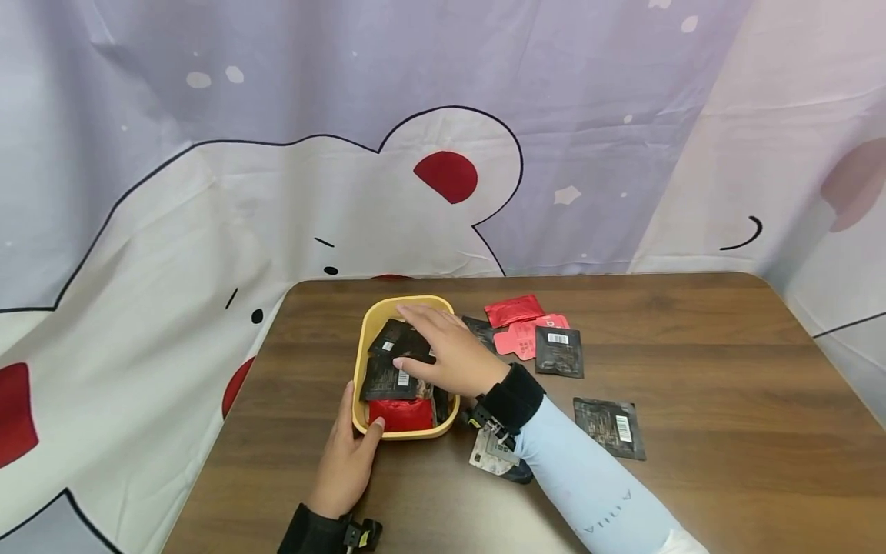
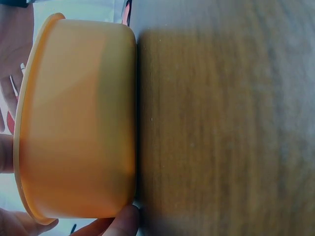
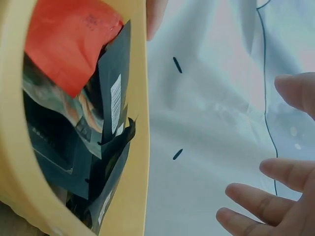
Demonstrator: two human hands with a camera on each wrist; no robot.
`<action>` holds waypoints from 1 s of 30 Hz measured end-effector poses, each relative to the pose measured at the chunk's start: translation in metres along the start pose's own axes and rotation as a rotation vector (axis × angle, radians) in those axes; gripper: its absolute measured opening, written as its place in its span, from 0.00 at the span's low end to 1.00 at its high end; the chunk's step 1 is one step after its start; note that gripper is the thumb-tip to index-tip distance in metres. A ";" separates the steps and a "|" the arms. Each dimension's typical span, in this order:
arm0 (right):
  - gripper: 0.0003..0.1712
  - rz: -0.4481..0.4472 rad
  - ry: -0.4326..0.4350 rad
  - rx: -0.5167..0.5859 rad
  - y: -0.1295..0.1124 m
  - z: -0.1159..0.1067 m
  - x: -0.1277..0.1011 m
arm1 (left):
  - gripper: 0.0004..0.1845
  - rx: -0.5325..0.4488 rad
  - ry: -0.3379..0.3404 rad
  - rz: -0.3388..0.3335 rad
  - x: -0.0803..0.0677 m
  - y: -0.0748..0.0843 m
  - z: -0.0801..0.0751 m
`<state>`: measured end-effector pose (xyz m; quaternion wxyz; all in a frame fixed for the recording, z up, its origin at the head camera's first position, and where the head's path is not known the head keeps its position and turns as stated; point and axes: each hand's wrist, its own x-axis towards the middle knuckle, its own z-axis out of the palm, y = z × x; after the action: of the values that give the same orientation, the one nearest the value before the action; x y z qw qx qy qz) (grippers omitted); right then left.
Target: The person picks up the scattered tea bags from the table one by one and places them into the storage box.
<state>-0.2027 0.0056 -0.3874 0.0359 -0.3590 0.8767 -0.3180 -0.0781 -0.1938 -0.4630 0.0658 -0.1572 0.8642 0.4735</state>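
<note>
**Packets going into a yellow tub**

Just left of centre in the head view, a yellow rounded-rectangle plastic tub (image 1: 361, 362) sits on the brown wood-grain desk (image 1: 727, 369). It holds flat foil sachets: black sachets with white barcode labels (image 1: 389, 377) stacked above a red sachet (image 1: 400, 414) at the near end.

The right hand (image 1: 450, 352) lies over the tub with fingers straight and spread, palm on the black sachets, gripping nothing. The left hand (image 1: 349, 454) braces the tub's near left corner, thumb against the rim and fingers loose along the wall; the left wrist view shows fingertips touching its smooth matte side (image 2: 78, 123).

To the right of centre, more sachets lie loose on the desk: a red cluster (image 1: 522, 323), a black one beside it (image 1: 558, 352), another black one further right (image 1: 611, 427).

The sachets look light, thin and slick, and they probably bend and slide over each other; an edge or corner pinch would likely suit them best. The tub seems stiff and light, easily pushed, so steadying its wall makes sense.
</note>
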 end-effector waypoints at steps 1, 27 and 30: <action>0.48 -0.002 -0.007 0.007 0.000 -0.001 -0.001 | 0.46 0.003 -0.001 -0.005 0.000 0.000 0.000; 0.48 -0.060 -0.070 -0.056 0.018 -0.004 -0.062 | 0.46 -0.002 0.000 -0.003 0.001 0.000 0.000; 0.47 -0.067 -0.082 -0.066 0.022 -0.004 -0.073 | 0.46 -0.006 0.002 -0.002 0.001 0.000 0.000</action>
<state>-0.1628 0.0668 -0.4093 0.0494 -0.4017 0.8721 -0.2751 -0.0790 -0.1939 -0.4629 0.0650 -0.1590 0.8626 0.4758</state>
